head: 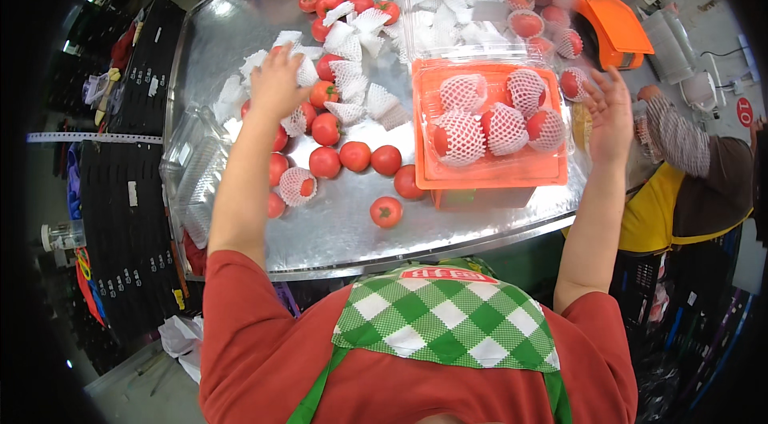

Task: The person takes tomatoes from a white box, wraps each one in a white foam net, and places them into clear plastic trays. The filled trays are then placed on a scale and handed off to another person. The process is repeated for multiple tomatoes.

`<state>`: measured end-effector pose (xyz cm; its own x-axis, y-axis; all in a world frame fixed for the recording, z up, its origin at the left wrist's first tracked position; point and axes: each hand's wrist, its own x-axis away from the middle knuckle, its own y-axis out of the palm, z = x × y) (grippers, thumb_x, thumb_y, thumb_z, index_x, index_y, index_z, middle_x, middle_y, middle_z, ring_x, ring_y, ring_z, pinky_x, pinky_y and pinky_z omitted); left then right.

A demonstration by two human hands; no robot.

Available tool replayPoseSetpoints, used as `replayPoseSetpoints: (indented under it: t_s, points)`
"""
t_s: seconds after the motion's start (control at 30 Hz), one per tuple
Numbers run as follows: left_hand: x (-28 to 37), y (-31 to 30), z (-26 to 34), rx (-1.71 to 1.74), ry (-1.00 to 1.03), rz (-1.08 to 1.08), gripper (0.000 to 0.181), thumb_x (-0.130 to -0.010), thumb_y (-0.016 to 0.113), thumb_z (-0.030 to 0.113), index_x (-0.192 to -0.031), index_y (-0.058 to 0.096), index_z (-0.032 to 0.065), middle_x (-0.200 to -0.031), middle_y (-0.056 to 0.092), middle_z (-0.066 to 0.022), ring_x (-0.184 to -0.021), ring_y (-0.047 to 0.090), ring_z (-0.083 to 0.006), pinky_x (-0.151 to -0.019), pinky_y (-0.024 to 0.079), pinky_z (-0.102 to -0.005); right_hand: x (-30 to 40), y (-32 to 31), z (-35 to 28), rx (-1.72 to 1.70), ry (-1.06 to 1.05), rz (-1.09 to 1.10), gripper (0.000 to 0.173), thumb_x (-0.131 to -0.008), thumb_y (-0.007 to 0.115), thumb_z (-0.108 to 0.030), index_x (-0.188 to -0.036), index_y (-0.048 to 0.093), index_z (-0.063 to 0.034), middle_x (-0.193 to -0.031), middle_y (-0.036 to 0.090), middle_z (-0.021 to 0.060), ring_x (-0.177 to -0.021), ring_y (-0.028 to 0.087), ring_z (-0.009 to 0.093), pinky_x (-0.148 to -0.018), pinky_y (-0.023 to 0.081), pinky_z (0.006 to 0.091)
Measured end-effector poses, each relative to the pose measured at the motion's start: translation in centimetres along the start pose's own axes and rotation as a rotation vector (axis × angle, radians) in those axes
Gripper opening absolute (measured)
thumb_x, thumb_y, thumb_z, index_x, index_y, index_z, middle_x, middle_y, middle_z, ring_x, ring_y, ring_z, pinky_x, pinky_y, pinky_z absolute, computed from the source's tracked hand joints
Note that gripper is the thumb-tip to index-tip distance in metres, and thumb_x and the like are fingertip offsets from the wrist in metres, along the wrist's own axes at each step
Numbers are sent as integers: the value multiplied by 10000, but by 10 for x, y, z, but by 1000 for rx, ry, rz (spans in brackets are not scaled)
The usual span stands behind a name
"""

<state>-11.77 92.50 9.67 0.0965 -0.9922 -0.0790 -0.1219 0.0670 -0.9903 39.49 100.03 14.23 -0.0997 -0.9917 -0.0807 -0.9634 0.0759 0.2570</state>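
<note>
My left hand (pixel 275 85) reaches over loose tomatoes and white foam net sleeves (pixel 343 40), fingers spread and palm down. What lies under its fingertips is hidden, so a grasp cannot be made out. My right hand (pixel 611 115) is raised with fingers apart and holds nothing, just right of a clear plastic clamshell box (pixel 495 67). Several tomatoes in foam nets (pixel 506 129) sit in the box, whose lid stands up at the back. Beneath it is an orange tray-like platform (pixel 492 177). Bare tomatoes (pixel 325 162) lie between the box and my left arm.
Stacked clear plastic boxes (pixel 201 175) stand at the left edge of the metal table (pixel 336 238). Netted tomatoes (pixel 527 23) lie behind the lid. An orange scale-like device (pixel 618 28) is at back right. Another person's sleeved arm (pixel 681 130) extends in from the right.
</note>
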Motion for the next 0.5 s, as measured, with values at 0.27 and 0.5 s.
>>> replayPoseSetpoints:
  t_s: [0.27,0.5]
  points:
    - [57,-47,167,776,475,147,415,-762,708,179,-1161,618,106,-1248,568,-107,-1137,537,-294,-948,456,-403,67,42,38,1225,-701,-580,309,-811,703,-196,-1096,654,-87,-1082,639,85,-1009,599,242,-878,464,375]
    - [48,-61,194,717,534,-80,356,-690,640,18,-1037,641,98,-1075,596,-68,-1010,576,-289,-874,479,-382,48,43,37,940,-513,-644,255,-795,696,-188,-1008,668,-50,-1038,644,131,-992,595,313,-873,467,399]
